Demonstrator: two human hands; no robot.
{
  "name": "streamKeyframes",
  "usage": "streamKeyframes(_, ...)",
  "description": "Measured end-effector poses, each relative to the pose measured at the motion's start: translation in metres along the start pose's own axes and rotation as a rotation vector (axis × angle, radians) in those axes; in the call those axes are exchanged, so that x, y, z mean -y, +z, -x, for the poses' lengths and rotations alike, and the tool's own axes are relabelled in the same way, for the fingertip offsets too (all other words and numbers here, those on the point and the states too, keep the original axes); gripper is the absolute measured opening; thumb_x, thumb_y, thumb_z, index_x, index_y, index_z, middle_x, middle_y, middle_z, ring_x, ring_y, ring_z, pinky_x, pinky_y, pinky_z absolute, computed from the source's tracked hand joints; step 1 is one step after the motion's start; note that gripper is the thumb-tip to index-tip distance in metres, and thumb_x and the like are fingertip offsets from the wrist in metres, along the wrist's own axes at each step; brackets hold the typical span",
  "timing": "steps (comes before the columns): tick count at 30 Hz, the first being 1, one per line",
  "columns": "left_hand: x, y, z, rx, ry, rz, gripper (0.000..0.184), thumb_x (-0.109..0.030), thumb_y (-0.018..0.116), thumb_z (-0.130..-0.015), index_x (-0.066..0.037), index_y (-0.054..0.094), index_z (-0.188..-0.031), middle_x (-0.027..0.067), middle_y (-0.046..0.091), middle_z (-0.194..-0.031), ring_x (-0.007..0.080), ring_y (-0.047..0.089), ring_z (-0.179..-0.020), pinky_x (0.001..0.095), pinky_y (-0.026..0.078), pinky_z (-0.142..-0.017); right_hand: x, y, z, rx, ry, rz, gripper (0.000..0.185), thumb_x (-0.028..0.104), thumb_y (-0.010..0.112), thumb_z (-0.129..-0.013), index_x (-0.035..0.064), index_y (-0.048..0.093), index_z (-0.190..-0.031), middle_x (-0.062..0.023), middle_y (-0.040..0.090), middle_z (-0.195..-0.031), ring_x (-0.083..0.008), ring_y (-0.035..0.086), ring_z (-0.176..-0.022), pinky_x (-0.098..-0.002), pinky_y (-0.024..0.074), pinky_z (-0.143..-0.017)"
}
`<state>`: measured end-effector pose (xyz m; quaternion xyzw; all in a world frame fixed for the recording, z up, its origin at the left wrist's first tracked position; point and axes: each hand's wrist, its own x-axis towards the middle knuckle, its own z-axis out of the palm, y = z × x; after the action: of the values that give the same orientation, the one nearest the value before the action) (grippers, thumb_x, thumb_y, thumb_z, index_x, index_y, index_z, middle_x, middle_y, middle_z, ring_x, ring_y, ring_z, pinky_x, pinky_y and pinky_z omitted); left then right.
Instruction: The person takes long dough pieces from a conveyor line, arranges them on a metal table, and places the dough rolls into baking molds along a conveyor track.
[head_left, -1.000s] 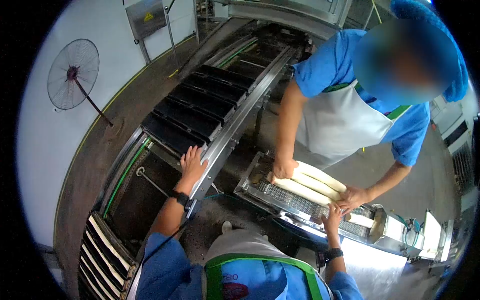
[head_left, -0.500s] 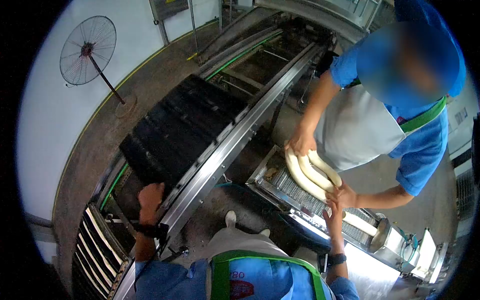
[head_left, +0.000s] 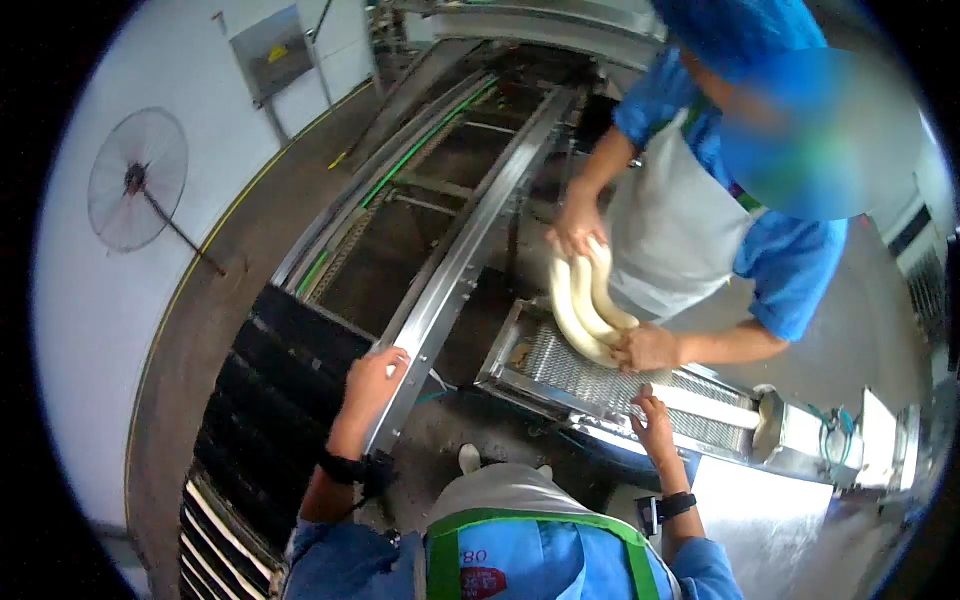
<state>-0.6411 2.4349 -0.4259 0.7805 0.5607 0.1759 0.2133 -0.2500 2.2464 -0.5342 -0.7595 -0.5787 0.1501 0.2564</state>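
My left hand [head_left: 375,383] is at the metal side rail [head_left: 425,290] of the long conveyor, fingertips on or just over its edge, holding nothing. My right hand [head_left: 655,428] hovers at the near edge of the mesh belt [head_left: 540,355], fingers slightly bent and apart, nothing in them. Close to it, a thick white dough rope [head_left: 705,405] lies along the belt. A co-worker opposite grips several looped dough ropes [head_left: 575,305] with both hands, above the belt.
Black slotted trays [head_left: 270,375] sit on the long conveyor at my left; nearer ones hold pale dough strips [head_left: 225,530]. A metal outlet [head_left: 800,440] stands at the mesh belt's right end. A standing fan [head_left: 137,180] is by the wall.
The black trays have slid toward me along the conveyor. My left hand has moved from them to the rail. My right hand has come away from the dough and the co-worker's hand.
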Motion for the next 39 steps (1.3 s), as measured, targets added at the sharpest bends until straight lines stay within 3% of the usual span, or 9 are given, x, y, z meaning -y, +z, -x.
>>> streamKeyframes(6, -0.049, 0.060, -0.012, 0.238, 0.145, 0.177, 0.023, -0.027, 0.051, -0.077, -0.007, 0.057, -0.088, 0.0105, 0.060, -0.077, 0.0272, 0.056, -0.070, 0.0349, 0.043, -0.062, -0.050, -0.014, 0.070, -0.138, 0.230, 0.028, 0.029, 0.006, 0.060, -0.066, 0.0032, 0.051, -0.093, -0.0159, 0.046, -0.101, -0.0331, 0.045, -0.093, -0.0369, 0.0379, -0.080)
streamKeyframes(9, -0.032, 0.083, 0.003, 0.292, 0.278, 0.183, 0.024, -0.025, 0.050, -0.079, -0.005, 0.055, -0.092, 0.0106, 0.060, -0.080, 0.0221, 0.057, -0.075, 0.0303, 0.043, -0.064, -0.063, -0.001, 0.133, -0.211, 0.483, -0.232, 0.032, 0.005, 0.060, -0.066, 0.0035, 0.049, -0.096, -0.0177, 0.043, -0.106, -0.0350, 0.047, -0.090, -0.0361, 0.0424, -0.075)
streamKeyframes(14, -0.077, 0.113, 0.001, 0.432, 0.386, 0.137, 0.022, -0.026, 0.050, -0.078, -0.007, 0.057, -0.088, 0.0103, 0.060, -0.080, 0.0269, 0.055, -0.072, 0.0365, 0.042, -0.065, -0.163, 0.019, 0.229, -0.203, 0.761, 0.355, 0.039, 0.019, 0.062, -0.064, 0.0039, 0.050, -0.098, -0.0160, 0.045, -0.104, -0.0335, 0.045, -0.093, -0.0426, 0.0375, -0.078)
streamKeyframes(18, -0.095, 0.150, -0.001, 0.566, 0.381, 0.133, 0.024, -0.024, 0.050, -0.078, -0.008, 0.055, -0.096, 0.0098, 0.057, -0.091, 0.0276, 0.051, -0.089, 0.0368, 0.040, -0.075, -0.155, 0.004, 0.273, -0.186, 0.956, 0.287, 0.034, 0.022, 0.059, -0.067, 0.0080, 0.052, -0.097, -0.0165, 0.049, -0.099, -0.0327, 0.047, -0.092, -0.0401, 0.0379, -0.080)
streamKeyframes(24, -0.070, 0.241, -0.020, 0.582, 0.466, 0.009, 0.046, -0.024, 0.054, -0.075, -0.008, 0.040, -0.115, 0.0130, 0.041, -0.117, 0.0316, 0.037, -0.107, 0.0387, 0.032, -0.088, -0.121, -0.016, 0.223, -0.229, 0.807, 0.188, 0.031, 0.018, 0.057, -0.068, 0.0066, 0.053, -0.096, -0.0136, 0.049, -0.102, -0.0309, 0.047, -0.091, -0.0386, 0.0404, -0.075)
streamKeyframes(27, -0.075, 0.265, -0.032, 0.443, 0.460, -0.144, 0.062, -0.026, 0.059, -0.069, -0.012, 0.031, -0.123, 0.0129, 0.033, -0.124, 0.0324, 0.030, -0.114, 0.0447, 0.028, -0.091, -0.136, -0.007, 0.167, -0.220, 0.545, 0.193, 0.036, 0.017, 0.059, -0.066, 0.0085, 0.050, -0.100, -0.0114, 0.045, -0.107, -0.0308, 0.046, -0.093, -0.0401, 0.0414, -0.073)
streamKeyframes(30, -0.080, 0.281, -0.046, 0.377, 0.580, -0.116, 0.059, -0.026, 0.060, -0.068, -0.013, 0.035, -0.120, 0.0118, 0.037, -0.121, 0.0312, 0.033, -0.111, 0.0472, 0.029, -0.088, -0.143, 0.006, 0.106, -0.215, 0.352, 0.250, 0.044, 0.017, 0.063, -0.062, 0.0098, 0.048, -0.102, -0.0126, 0.042, -0.110, -0.0312, 0.039, -0.103, -0.0420, 0.0357, -0.080)
streamKeyframes(34, -0.087, 0.288, -0.049, 0.486, 0.499, -0.203, 0.051, -0.026, 0.061, -0.066, -0.017, 0.043, -0.113, 0.0078, 0.046, -0.109, 0.0293, 0.038, -0.103, 0.0459, 0.031, -0.082, -0.132, 0.000, 0.041, -0.047, 0.215, 0.515, 0.051, 0.016, 0.064, -0.061, 0.0138, 0.044, -0.108, -0.0108, 0.041, -0.115, -0.0277, 0.037, -0.107, -0.0417, 0.0339, -0.082)
streamKeyframes(39, -0.082, 0.280, -0.045, 0.280, 0.499, -0.331, 0.050, -0.018, 0.064, -0.061, -0.015, 0.047, -0.107, 0.0053, 0.049, -0.103, 0.0271, 0.042, -0.099, 0.0440, 0.032, -0.081, -0.139, 0.028, 0.004, -0.007, 0.144, 0.680, 0.022, 0.019, 0.043, -0.077, 0.0155, 0.049, -0.098, -0.0062, 0.049, -0.097, -0.0222, 0.047, -0.096, -0.0434, 0.0341, -0.082)
